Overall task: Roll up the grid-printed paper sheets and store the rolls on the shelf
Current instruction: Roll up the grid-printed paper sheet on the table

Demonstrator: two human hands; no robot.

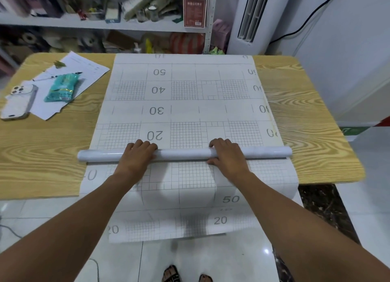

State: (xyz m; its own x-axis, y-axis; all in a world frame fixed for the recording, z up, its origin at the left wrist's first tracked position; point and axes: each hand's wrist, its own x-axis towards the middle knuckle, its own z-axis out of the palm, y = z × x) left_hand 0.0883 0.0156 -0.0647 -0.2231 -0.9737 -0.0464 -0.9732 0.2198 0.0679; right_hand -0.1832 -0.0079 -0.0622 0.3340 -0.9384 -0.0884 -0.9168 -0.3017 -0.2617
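A grid-printed paper sheet (185,95) lies flat down the middle of the wooden table (42,146), its numbers upside down to me. Across its near part lies a white roll (181,154) of the paper, stretching left to right. My left hand (138,155) lies over the roll left of centre, fingers curled over its far side. My right hand (226,155) grips the roll right of centre, thumb on the near side. More grid sheets (190,207) hang off the table's near edge toward the floor. The shelf (95,24) stands behind the table.
At the table's left lie a phone (19,102), a teal packet (62,87) and loose white papers (84,68). The shelf is crowded with boxes and clutter. A white air conditioner (253,17) stands at the back right. My feet show on the tiled floor below.
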